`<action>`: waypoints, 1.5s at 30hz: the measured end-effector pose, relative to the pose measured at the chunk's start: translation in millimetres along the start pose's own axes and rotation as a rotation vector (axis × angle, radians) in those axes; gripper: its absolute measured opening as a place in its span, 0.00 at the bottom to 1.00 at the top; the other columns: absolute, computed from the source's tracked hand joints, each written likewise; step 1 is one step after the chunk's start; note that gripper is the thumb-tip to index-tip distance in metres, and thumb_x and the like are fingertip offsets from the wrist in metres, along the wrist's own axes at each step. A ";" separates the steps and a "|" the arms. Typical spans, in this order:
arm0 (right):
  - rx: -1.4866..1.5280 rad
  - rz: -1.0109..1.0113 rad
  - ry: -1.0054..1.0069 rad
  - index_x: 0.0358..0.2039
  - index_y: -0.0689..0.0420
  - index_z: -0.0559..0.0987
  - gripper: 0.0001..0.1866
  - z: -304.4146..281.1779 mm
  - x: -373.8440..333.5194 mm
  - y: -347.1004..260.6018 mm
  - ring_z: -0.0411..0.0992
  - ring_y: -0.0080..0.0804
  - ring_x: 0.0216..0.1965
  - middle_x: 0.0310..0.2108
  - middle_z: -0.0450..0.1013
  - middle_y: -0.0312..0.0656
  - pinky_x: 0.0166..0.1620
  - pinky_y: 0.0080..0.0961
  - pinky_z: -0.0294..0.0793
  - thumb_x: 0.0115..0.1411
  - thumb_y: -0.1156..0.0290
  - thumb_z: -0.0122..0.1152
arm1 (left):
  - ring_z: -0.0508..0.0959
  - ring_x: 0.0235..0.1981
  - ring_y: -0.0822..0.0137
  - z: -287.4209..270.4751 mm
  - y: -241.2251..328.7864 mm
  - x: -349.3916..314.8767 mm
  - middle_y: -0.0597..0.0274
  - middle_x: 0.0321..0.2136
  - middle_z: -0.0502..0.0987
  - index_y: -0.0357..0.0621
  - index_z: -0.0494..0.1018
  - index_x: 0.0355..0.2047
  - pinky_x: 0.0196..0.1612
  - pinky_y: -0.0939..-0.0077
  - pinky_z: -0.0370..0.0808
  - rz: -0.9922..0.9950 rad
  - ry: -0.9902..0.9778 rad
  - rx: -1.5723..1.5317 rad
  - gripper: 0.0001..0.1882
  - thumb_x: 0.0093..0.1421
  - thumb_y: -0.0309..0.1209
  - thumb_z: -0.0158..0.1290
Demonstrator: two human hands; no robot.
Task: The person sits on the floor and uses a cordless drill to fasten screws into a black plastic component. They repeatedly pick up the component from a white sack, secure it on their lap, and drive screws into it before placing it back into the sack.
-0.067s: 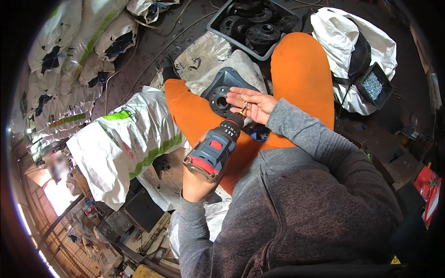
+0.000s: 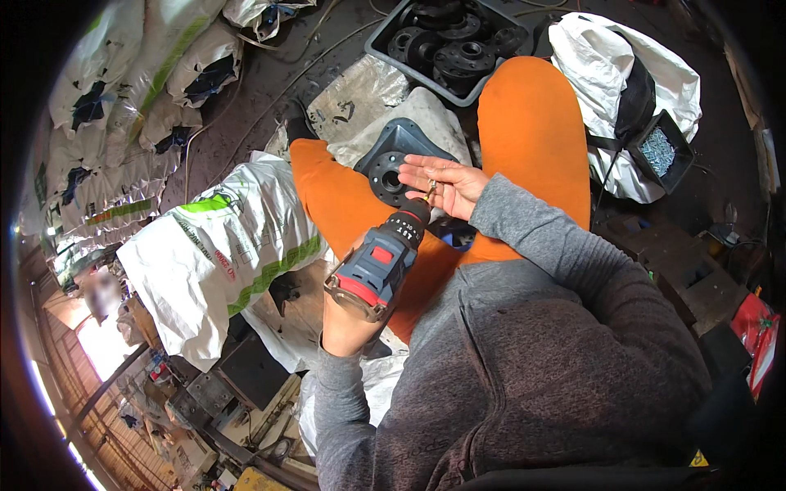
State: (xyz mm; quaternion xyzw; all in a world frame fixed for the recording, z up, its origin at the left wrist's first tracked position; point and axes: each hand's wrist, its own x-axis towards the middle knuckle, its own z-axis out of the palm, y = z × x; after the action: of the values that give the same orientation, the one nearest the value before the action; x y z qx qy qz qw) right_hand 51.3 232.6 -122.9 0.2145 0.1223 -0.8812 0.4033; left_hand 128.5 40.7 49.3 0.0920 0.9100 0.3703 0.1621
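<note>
My left hand point(image 2: 348, 326) is wrapped around a cordless drill point(image 2: 378, 263), grey-blue with red parts and a black chuck. The drill's short bit points up and away, toward the fingers of my right hand point(image 2: 450, 184). That hand is palm up, fingers long and thumb bent in, with small shiny screws point(image 2: 432, 186) on the fingers by the bit tip; their number is hard to make out. Just beyond, between my legs, a round black flange point(image 2: 388, 178) with bolt holes sits on a dark square-cornered part point(image 2: 407, 131). My right fingertips partly overlap the flange's edge in view.
Ahead stands a grey crate point(image 2: 385, 59) of black flanged parts. A black bin point(image 2: 659, 155) of small screws rests at the right against a white sack point(image 2: 589, 65). Another white sack point(image 2: 221, 245) lies at my left, and hoses cross the floor.
</note>
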 end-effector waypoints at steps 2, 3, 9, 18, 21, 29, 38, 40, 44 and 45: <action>0.003 -0.008 -0.004 0.61 0.64 0.63 0.21 -2.3 2.4 -0.3 0.66 0.38 0.62 0.60 0.66 0.49 0.63 0.40 0.68 0.68 0.76 0.44 | 0.81 0.35 0.60 -0.2 -4.4 1.7 0.57 0.35 0.80 0.38 0.75 0.42 0.40 0.68 0.76 0.010 -0.014 0.008 0.17 0.50 0.24 0.62; 0.005 -0.013 -0.008 0.61 0.64 0.64 0.21 -2.6 4.2 -1.5 0.66 0.38 0.61 0.60 0.66 0.49 0.63 0.39 0.68 0.68 0.76 0.44 | 0.81 0.36 0.59 -0.6 -4.1 4.2 0.57 0.36 0.80 0.39 0.75 0.42 0.41 0.67 0.76 0.014 -0.010 0.017 0.17 0.50 0.24 0.62; -0.024 0.113 0.080 0.58 0.66 0.66 0.18 -3.4 6.7 -3.5 0.69 0.39 0.58 0.56 0.69 0.53 0.60 0.39 0.70 0.69 0.76 0.43 | 0.81 0.42 0.52 -0.4 -13.8 2.9 0.49 0.46 0.78 0.42 0.71 0.53 0.44 0.67 0.77 0.059 -0.037 0.173 0.31 0.46 0.29 0.64; -0.072 0.003 0.275 0.53 0.62 0.70 0.16 -10.3 10.5 6.3 0.72 0.39 0.54 0.50 0.73 0.47 0.54 0.40 0.74 0.67 0.68 0.51 | 0.84 0.34 0.54 -0.8 -2.2 2.3 0.54 0.39 0.82 0.50 0.63 0.62 0.39 0.69 0.81 -0.063 -0.120 0.218 0.46 0.40 0.33 0.69; -0.030 -0.078 0.410 0.47 0.61 0.74 0.15 -24.1 20.2 4.6 0.75 0.35 0.46 0.42 0.75 0.44 0.52 0.40 0.76 0.65 0.66 0.57 | 0.83 0.39 0.53 -7.9 -5.1 0.9 0.51 0.41 0.81 0.46 0.65 0.60 0.44 0.70 0.79 -0.067 -0.112 0.170 0.42 0.42 0.31 0.67; -0.508 -0.239 0.622 0.43 0.50 0.79 0.11 -41.9 42.5 15.2 0.62 0.14 0.27 0.30 0.68 0.26 0.39 0.20 0.71 0.63 0.60 0.59 | 0.81 0.37 0.61 -15.7 -24.3 17.4 0.56 0.36 0.81 0.38 0.77 0.41 0.41 0.69 0.77 -0.128 -0.033 0.121 0.15 0.50 0.22 0.61; -0.603 -0.101 0.551 0.45 0.55 0.78 0.21 -27.0 58.1 17.0 0.68 0.25 0.48 0.46 0.76 0.36 0.48 0.29 0.65 0.60 0.52 0.61 | 0.82 0.39 0.55 -15.5 -32.2 42.1 0.49 0.37 0.80 0.36 0.75 0.43 0.45 0.66 0.77 -0.247 -0.119 0.078 0.22 0.45 0.26 0.64; -0.623 -0.108 0.546 0.43 0.56 0.79 0.21 -31.8 59.1 19.1 0.69 0.25 0.47 0.44 0.76 0.36 0.48 0.28 0.66 0.60 0.52 0.62 | 0.81 0.39 0.54 -17.6 -35.4 43.6 0.49 0.37 0.80 0.36 0.75 0.42 0.44 0.66 0.77 -0.287 -0.169 0.102 0.22 0.44 0.25 0.64; -0.657 -0.157 0.550 0.36 0.58 0.80 0.20 -33.6 60.8 20.6 0.70 0.23 0.37 0.34 0.77 0.34 0.43 0.21 0.67 0.58 0.52 0.65 | 0.81 0.38 0.52 -25.1 -32.4 61.4 0.49 0.36 0.80 0.36 0.75 0.42 0.43 0.66 0.78 -0.223 -0.237 0.186 0.23 0.43 0.25 0.63; -0.667 -0.158 0.561 0.34 0.58 0.81 0.20 -34.7 61.7 21.4 0.70 0.22 0.35 0.32 0.77 0.34 0.42 0.19 0.67 0.58 0.52 0.66 | 0.81 0.38 0.52 -27.1 -32.8 63.6 0.49 0.36 0.80 0.37 0.74 0.43 0.43 0.66 0.78 -0.233 -0.259 0.197 0.23 0.44 0.26 0.63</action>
State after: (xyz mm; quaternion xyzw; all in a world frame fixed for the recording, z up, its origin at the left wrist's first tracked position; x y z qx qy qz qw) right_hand 41.4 191.6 -183.7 0.2935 0.5210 -0.7291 0.3329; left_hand 57.8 18.3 30.1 0.0483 0.9179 0.2435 0.3095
